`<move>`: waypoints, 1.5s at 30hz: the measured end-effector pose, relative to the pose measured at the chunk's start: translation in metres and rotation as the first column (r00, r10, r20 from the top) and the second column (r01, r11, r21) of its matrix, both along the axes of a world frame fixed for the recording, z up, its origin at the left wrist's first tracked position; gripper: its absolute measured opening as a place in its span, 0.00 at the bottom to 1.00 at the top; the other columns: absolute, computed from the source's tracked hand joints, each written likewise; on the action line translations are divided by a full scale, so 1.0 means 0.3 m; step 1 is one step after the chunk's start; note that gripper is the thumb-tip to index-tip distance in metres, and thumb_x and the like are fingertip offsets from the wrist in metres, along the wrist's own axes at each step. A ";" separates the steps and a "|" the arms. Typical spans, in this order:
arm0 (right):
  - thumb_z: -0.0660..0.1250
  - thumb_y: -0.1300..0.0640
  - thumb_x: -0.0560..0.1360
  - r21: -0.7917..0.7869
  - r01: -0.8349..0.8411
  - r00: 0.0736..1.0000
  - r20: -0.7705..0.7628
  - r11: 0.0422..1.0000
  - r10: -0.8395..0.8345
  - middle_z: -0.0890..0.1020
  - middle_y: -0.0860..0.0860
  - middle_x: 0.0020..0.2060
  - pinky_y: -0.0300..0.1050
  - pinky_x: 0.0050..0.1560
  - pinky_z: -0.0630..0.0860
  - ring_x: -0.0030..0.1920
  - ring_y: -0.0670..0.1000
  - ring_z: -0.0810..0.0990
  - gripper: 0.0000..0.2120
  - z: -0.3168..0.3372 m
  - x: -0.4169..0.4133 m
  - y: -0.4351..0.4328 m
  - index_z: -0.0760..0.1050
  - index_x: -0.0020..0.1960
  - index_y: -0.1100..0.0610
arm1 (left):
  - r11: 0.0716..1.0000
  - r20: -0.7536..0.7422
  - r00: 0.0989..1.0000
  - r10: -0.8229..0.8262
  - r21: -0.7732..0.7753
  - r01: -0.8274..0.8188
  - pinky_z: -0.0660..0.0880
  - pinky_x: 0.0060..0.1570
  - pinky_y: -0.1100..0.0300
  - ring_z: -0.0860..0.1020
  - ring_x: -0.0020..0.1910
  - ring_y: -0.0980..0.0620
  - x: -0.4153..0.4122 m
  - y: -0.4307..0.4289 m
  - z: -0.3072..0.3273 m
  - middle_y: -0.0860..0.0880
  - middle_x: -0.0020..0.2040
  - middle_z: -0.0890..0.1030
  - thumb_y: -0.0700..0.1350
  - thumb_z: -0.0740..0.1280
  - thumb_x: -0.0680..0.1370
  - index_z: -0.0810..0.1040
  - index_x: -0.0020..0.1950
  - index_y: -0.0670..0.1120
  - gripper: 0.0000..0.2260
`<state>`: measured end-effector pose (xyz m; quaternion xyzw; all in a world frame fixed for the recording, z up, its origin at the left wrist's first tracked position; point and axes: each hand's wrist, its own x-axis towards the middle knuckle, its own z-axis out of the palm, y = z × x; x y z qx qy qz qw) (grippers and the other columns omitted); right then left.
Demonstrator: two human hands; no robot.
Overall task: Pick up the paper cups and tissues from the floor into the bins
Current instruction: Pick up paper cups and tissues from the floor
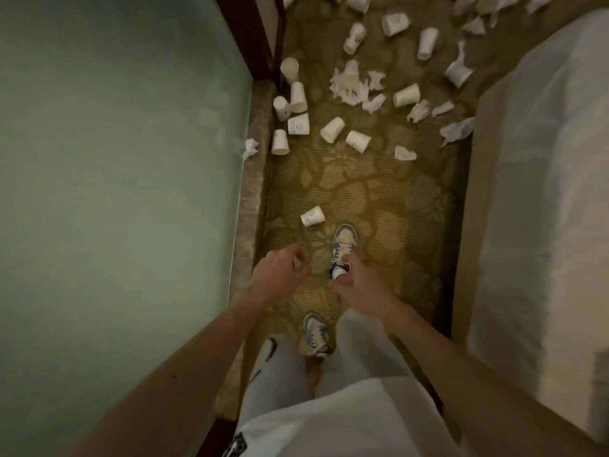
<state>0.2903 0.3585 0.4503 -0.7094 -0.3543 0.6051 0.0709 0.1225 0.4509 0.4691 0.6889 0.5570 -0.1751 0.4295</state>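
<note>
1. Head view looks down on a patterned carpet (362,192), a narrow strip between a glass wall (115,159) on the left and a bed (543,192) on the right. No bin is in sight.
2. I judge the task barely begun. Paper cups (395,24) lie scattered over the far half of the floor, with a cluster (298,97) against the left wall. Crumpled tissues (349,87) are mixed in among them, and a single tissue (251,148) sits at the left edge by the glass.
3. The nearest cup (312,216) lies on its side just beyond my front shoe (344,240), well apart from the rest. I'd take it first.
4. My left hand (280,272) hangs above the carpet near that cup, fingers loosely curled with nothing in them.
5. My right hand (357,285) hangs over the heel of the front shoe. Something white and blue shows at its fingertips; I cannot tell whether it is held or is just the shoe behind.
6. The nearest cup carries a round emblem with small lines of print beside it, and so does a printed cup (298,124) in the cluster. The print is too small to read.
7. A dark mark on my trouser leg (270,349) is not legible either.
</note>
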 end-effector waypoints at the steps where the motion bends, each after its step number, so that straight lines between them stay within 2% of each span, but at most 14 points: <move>1: 0.68 0.46 0.76 -0.015 0.013 1.000 -0.003 1.000 -0.013 0.77 0.47 0.51 0.45 0.49 0.71 0.49 0.47 0.76 0.27 -0.055 0.019 0.057 0.64 0.71 0.49 | 1.000 -0.020 1.000 -0.003 -0.023 0.003 0.76 0.43 0.54 0.79 0.43 0.48 0.018 0.045 -0.056 0.53 0.38 0.77 0.54 0.68 0.77 0.77 0.54 0.50 0.10; 4: 0.66 0.46 0.77 -0.041 -0.014 1.000 -0.008 0.999 0.014 0.74 0.45 0.47 0.44 0.45 0.68 0.48 0.49 0.77 0.26 -0.262 0.062 0.217 0.63 0.71 0.51 | 0.997 -0.067 0.998 -0.018 -0.073 0.013 0.77 0.51 0.50 0.80 0.49 0.45 0.075 0.192 -0.265 0.46 0.48 0.82 0.53 0.66 0.77 0.76 0.59 0.49 0.13; 7: 0.65 0.45 0.78 -0.125 -0.038 0.998 -0.044 0.991 0.033 0.76 0.44 0.52 0.41 0.41 0.69 0.46 0.45 0.76 0.28 -0.506 0.070 0.348 0.61 0.74 0.51 | 0.994 -0.066 0.998 0.008 -0.108 -0.015 0.77 0.54 0.47 0.80 0.52 0.42 0.109 0.311 -0.508 0.43 0.52 0.82 0.50 0.66 0.77 0.76 0.60 0.47 0.14; 10: 0.65 0.45 0.77 -0.221 -0.023 0.999 -0.032 0.975 0.016 0.76 0.51 0.63 0.47 0.55 0.74 0.57 0.51 0.77 0.27 -0.787 0.049 0.431 0.64 0.73 0.52 | 0.990 -0.124 0.992 0.001 -0.138 -0.019 0.77 0.55 0.48 0.78 0.56 0.41 0.112 0.382 -0.779 0.42 0.55 0.80 0.49 0.67 0.77 0.75 0.63 0.46 0.16; 12: 0.65 0.46 0.77 -0.265 -0.011 1.000 -0.005 0.964 0.010 0.76 0.52 0.64 0.46 0.57 0.72 0.62 0.54 0.75 0.25 -0.967 0.034 0.466 0.66 0.72 0.52 | 0.987 -0.146 0.989 -0.025 -0.163 0.001 0.75 0.55 0.50 0.77 0.58 0.41 0.104 0.411 -0.965 0.42 0.58 0.79 0.49 0.67 0.78 0.74 0.65 0.46 0.17; 17: 0.62 0.50 0.80 -0.327 0.070 0.997 -0.003 0.942 -0.075 0.75 0.52 0.66 0.45 0.58 0.71 0.63 0.54 0.75 0.24 -1.324 -0.012 0.505 0.64 0.74 0.54 | 0.958 -0.167 0.980 0.105 -0.248 -0.145 0.74 0.57 0.52 0.77 0.58 0.42 0.068 0.446 -1.364 0.41 0.59 0.79 0.44 0.65 0.79 0.76 0.63 0.44 0.13; 21: 0.61 0.53 0.81 -0.352 0.208 0.974 -0.014 0.913 -0.227 0.78 0.52 0.60 0.54 0.61 0.76 0.55 0.53 0.79 0.25 -1.494 -0.030 0.523 0.61 0.76 0.53 | 0.910 -0.183 0.959 0.218 -0.318 -0.268 0.71 0.52 0.57 0.77 0.59 0.42 0.051 0.430 -1.553 0.41 0.61 0.78 0.41 0.64 0.79 0.74 0.65 0.43 0.14; 27: 0.58 0.61 0.82 -0.370 0.329 0.933 -0.011 0.868 -0.359 0.72 0.54 0.69 0.56 0.67 0.72 0.65 0.56 0.74 0.23 -1.634 -0.046 0.581 0.60 0.76 0.55 | 0.648 -0.240 0.820 0.520 -0.514 -0.562 0.78 0.56 0.43 0.80 0.55 0.39 0.059 0.436 -1.708 0.38 0.59 0.80 0.38 0.64 0.80 0.74 0.67 0.40 0.16; 30: 0.59 0.60 0.81 -0.404 0.285 0.950 0.001 0.869 -0.311 0.74 0.55 0.68 0.50 0.66 0.73 0.65 0.54 0.74 0.22 -1.664 -0.043 0.600 0.62 0.75 0.58 | 0.428 -0.319 0.634 0.704 -0.523 -0.737 0.79 0.44 0.49 0.79 0.35 0.47 0.063 0.437 -1.735 0.40 0.46 0.81 0.40 0.64 0.81 0.76 0.64 0.41 0.12; 32: 0.61 0.58 0.81 -0.374 0.258 0.962 0.021 0.891 -0.270 0.78 0.54 0.62 0.43 0.56 0.76 0.57 0.50 0.78 0.18 -1.661 -0.036 0.615 0.69 0.70 0.59 | 0.371 -0.320 0.559 0.765 -0.490 -0.788 0.77 0.35 0.54 0.77 0.30 0.50 0.056 0.446 -1.736 0.41 0.42 0.81 0.46 0.66 0.81 0.77 0.59 0.42 0.10; 36: 0.65 0.51 0.80 -0.269 0.242 0.969 0.017 0.932 -0.247 0.79 0.47 0.42 0.35 0.34 0.72 0.37 0.42 0.76 0.10 -1.605 -0.029 0.671 0.77 0.56 0.57 | 0.469 -0.209 0.645 0.735 -0.531 -0.706 0.76 0.27 0.60 0.80 0.34 0.50 0.027 0.478 -1.688 0.44 0.49 0.82 0.55 0.70 0.77 0.70 0.69 0.49 0.23; 39: 0.66 0.49 0.78 -0.194 0.270 0.963 0.034 0.943 -0.268 0.76 0.43 0.34 0.28 0.26 0.67 0.31 0.37 0.77 0.08 -1.552 -0.045 0.746 0.75 0.43 0.52 | 0.492 -0.150 0.728 0.669 -0.645 -0.584 0.75 0.28 0.60 0.76 0.32 0.51 0.021 0.533 -1.618 0.45 0.43 0.80 0.56 0.71 0.76 0.76 0.57 0.50 0.15; 42: 0.69 0.46 0.76 -0.107 0.263 0.964 0.055 0.959 -0.259 0.80 0.48 0.42 0.34 0.34 0.73 0.41 0.45 0.81 0.09 -1.502 -0.080 0.836 0.75 0.43 0.51 | 0.605 -0.096 0.768 0.633 -0.558 -0.568 0.76 0.28 0.60 0.77 0.31 0.56 0.004 0.610 -1.571 0.47 0.45 0.81 0.50 0.73 0.76 0.74 0.62 0.45 0.19; 45: 0.74 0.46 0.71 -0.024 0.351 0.934 0.078 0.936 -0.348 0.73 0.50 0.60 0.41 0.49 0.75 0.54 0.50 0.77 0.25 -1.450 -0.120 0.929 0.69 0.62 0.52 | 0.722 0.008 0.780 0.626 -0.384 -0.576 0.76 0.33 0.59 0.77 0.35 0.56 -0.018 0.685 -1.525 0.48 0.46 0.81 0.51 0.73 0.75 0.74 0.58 0.48 0.15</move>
